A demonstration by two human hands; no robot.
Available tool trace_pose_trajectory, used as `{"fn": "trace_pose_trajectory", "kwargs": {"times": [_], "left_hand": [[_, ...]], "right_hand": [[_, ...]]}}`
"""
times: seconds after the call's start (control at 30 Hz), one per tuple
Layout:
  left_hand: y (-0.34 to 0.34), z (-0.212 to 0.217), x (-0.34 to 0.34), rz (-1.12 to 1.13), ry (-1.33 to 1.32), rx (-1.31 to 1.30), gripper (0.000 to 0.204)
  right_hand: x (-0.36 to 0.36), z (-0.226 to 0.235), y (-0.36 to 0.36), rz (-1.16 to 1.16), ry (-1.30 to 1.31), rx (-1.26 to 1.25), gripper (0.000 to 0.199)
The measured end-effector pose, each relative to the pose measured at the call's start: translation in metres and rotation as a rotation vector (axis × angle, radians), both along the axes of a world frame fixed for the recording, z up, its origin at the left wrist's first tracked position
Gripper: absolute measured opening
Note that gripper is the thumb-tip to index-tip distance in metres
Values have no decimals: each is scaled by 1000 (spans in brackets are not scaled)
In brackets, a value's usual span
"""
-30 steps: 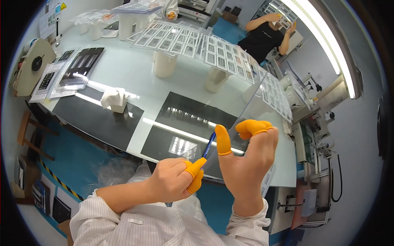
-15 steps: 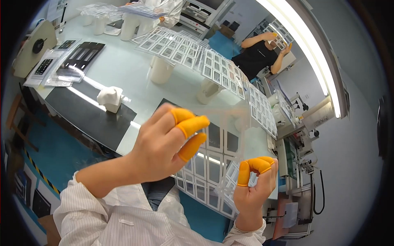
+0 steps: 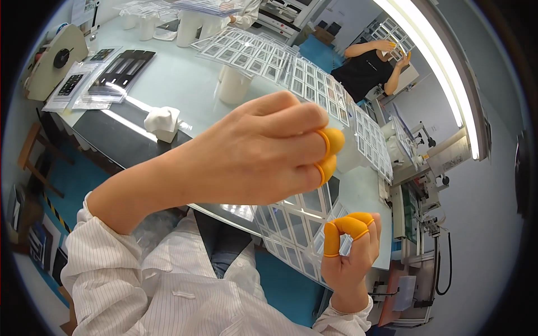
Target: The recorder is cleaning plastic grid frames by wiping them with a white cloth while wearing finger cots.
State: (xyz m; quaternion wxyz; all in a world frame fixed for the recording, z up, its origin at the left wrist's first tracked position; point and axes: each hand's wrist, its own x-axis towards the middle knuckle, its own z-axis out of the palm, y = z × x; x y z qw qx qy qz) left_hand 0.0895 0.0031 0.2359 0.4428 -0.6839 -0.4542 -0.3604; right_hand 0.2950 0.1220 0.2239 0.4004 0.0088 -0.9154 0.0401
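My right hand (image 3: 350,255), with yellow finger cots on thumb and fingers, pinches the right edge of a clear sheet (image 3: 294,224) printed with rows of pale-framed rectangles. The sheet hangs tilted in front of me, above my lap and the table's near edge. My left hand (image 3: 263,151) is closed above the sheet and covers its upper part. Yellow cots cap its fingertips, which face away to the right. Whatever those fingers hold is hidden.
On the pale table (image 3: 196,89), white cups (image 3: 234,87) prop up similar framed sheets (image 3: 252,56). A crumpled white wipe (image 3: 162,123) sits on a black mat (image 3: 103,131). Black panels (image 3: 120,75) lie at left. A light tube (image 3: 437,61) hangs right; another person (image 3: 364,75) holds a sheet beyond.
My left hand has moved right and rolled over, so its back now faces me and it hides the sheet's upper part. My right hand keeps its pinch. The whole view has shifted slightly.
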Motion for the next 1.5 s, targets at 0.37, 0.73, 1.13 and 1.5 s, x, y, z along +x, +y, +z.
{"fn": "trace_pose_trajectory", "kwargs": {"times": [0.37,0.73,1.13,1.5], "left_hand": [[29,-36,-6,19,95,341,8],[3,-60,33,-520,-1008,-394,14],[-187,-268,-1,57,-2574,-884,27],[-362,-488,-91,-236,-2904,-1411,32]], "right_hand": [[-6,-1,7,-44,33,-126,17],[-29,-11,39,121,129,-584,10],[-25,124,115,183,848,-780,13],[-28,200,48,373,1019,-764,14]]}}
